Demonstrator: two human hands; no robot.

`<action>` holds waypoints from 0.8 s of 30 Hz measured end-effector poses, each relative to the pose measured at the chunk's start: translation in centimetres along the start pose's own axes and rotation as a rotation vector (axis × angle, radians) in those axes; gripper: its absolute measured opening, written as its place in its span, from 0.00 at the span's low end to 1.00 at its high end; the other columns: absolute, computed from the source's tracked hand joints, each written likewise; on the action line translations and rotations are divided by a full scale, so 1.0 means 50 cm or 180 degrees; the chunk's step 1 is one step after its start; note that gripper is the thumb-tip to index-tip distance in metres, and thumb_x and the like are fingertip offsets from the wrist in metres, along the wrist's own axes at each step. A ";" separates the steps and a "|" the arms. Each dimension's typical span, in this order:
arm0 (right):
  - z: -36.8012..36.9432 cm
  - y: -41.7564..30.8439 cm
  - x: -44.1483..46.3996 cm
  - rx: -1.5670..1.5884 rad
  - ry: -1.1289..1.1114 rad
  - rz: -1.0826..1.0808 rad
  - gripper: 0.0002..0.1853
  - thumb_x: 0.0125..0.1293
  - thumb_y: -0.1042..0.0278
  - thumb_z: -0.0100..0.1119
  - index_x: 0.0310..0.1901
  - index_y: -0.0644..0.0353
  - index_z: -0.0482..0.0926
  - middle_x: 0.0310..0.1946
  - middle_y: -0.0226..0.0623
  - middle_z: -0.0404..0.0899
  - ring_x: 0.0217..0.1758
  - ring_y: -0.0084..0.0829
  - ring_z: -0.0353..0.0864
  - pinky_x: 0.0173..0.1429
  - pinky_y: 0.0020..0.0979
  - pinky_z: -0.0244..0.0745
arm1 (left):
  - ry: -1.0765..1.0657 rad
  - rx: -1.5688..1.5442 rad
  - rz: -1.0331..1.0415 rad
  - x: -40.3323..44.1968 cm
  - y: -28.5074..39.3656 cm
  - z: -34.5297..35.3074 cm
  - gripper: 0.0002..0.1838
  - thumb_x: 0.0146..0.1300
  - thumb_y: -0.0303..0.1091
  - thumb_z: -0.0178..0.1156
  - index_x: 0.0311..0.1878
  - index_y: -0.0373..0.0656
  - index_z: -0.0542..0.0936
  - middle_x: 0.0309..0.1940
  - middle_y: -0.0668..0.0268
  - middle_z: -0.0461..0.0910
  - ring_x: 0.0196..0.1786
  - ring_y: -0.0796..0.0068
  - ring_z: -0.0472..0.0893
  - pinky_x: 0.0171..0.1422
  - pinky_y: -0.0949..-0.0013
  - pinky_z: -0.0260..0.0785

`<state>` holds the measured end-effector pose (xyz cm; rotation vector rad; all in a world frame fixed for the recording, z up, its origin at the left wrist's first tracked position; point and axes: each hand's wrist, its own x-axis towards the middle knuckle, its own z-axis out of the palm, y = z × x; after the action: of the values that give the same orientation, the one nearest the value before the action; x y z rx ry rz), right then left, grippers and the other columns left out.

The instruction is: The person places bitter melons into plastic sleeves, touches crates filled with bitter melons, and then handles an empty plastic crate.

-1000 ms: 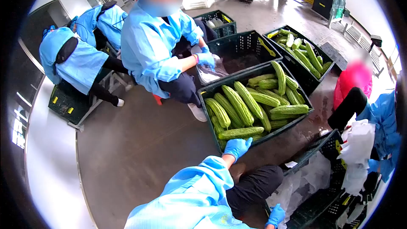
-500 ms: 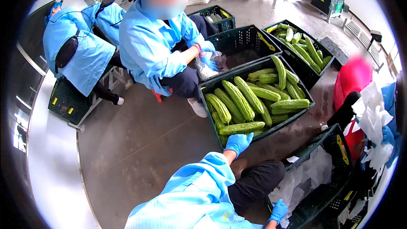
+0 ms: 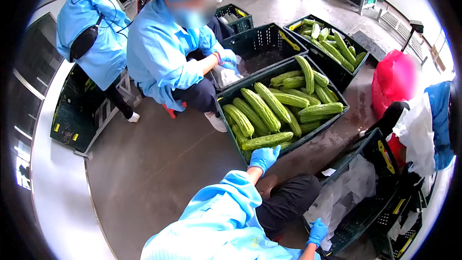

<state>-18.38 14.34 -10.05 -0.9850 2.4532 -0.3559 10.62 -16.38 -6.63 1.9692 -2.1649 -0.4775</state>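
My left hand (image 3: pixel 264 158), in a blue glove, is at the near corner of a dark green crate (image 3: pixel 314 133), its fingers curled at the rim. Bitter melons (image 3: pixel 262 110), pale green and ridged, fill this crate, and one lies just beyond my fingers. Low on the right, my gloved right hand (image 3: pixel 317 232) is closed beside thin white sheets (image 3: pixel 339 202) lying in another crate (image 3: pixel 353 151). Whether a sheet is between its fingers is too small to tell.
Across from me a co-worker (image 3: pixel 166 53) sits by a dark crate (image 3: pixel 262 43), hands on white wrapping. More bitter melons lie in a crate (image 3: pixel 329 43) farther back. Another person (image 3: pixel 91 29) stands at the left by a rack. Someone in pink (image 3: pixel 387 79) is at the right.
The camera view has shifted slightly, moving the crates leftward in the picture. At the left, the bent-over worker has straightened up. Both my hands keep nearly the same places.
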 end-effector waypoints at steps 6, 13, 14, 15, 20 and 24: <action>0.017 0.015 0.004 0.0098 0.0086 0.0207 0.28 0.72 0.50 0.44 0.26 0.60 0.88 0.21 0.44 0.83 0.24 0.42 0.82 0.34 0.41 0.74 | -0.0229 -0.0010 -0.0070 0.002 0.003 -0.003 0.39 0.74 0.59 0.33 0.24 0.42 0.86 0.23 0.51 0.83 0.30 0.48 0.84 0.37 0.48 0.76; -0.001 -0.005 0.001 -0.0114 0.0014 -0.0003 0.27 0.72 0.51 0.45 0.27 0.60 0.88 0.22 0.43 0.84 0.25 0.40 0.83 0.35 0.40 0.75 | -0.0390 -0.0074 -0.0151 0.005 0.002 -0.009 0.40 0.73 0.59 0.32 0.27 0.42 0.86 0.25 0.51 0.83 0.33 0.47 0.84 0.40 0.47 0.75; -0.005 -0.009 -0.002 -0.0057 0.0007 0.0034 0.27 0.72 0.50 0.45 0.27 0.61 0.88 0.22 0.43 0.84 0.25 0.40 0.83 0.34 0.40 0.75 | -0.0377 -0.0098 -0.0151 0.005 0.001 -0.009 0.40 0.73 0.59 0.32 0.27 0.42 0.86 0.25 0.50 0.83 0.33 0.46 0.84 0.40 0.47 0.75; -0.006 -0.011 -0.003 -0.0003 -0.0002 0.0076 0.27 0.72 0.50 0.46 0.27 0.61 0.88 0.22 0.44 0.84 0.25 0.40 0.83 0.34 0.40 0.75 | -0.0369 -0.0121 -0.0150 0.005 0.000 -0.006 0.40 0.73 0.59 0.32 0.27 0.42 0.86 0.26 0.50 0.83 0.34 0.46 0.84 0.41 0.47 0.75; -0.002 -0.021 -0.003 0.0344 0.0025 0.0308 0.28 0.72 0.49 0.46 0.28 0.63 0.87 0.22 0.44 0.84 0.23 0.40 0.83 0.32 0.41 0.74 | -0.0241 -0.0021 -0.0077 0.005 0.003 -0.010 0.39 0.73 0.59 0.33 0.24 0.42 0.85 0.24 0.52 0.83 0.30 0.48 0.84 0.37 0.49 0.75; 0.008 0.001 0.001 0.0168 0.0087 0.0282 0.28 0.72 0.49 0.46 0.27 0.64 0.87 0.22 0.44 0.84 0.24 0.40 0.83 0.33 0.43 0.73 | -0.0110 -0.0060 -0.0041 0.004 0.001 -0.007 0.37 0.73 0.58 0.36 0.23 0.43 0.85 0.23 0.53 0.82 0.29 0.49 0.83 0.36 0.49 0.75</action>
<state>-18.25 14.29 -10.41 -0.8517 2.4893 -0.4043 10.69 -16.60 -6.31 1.9804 -2.1612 -0.5358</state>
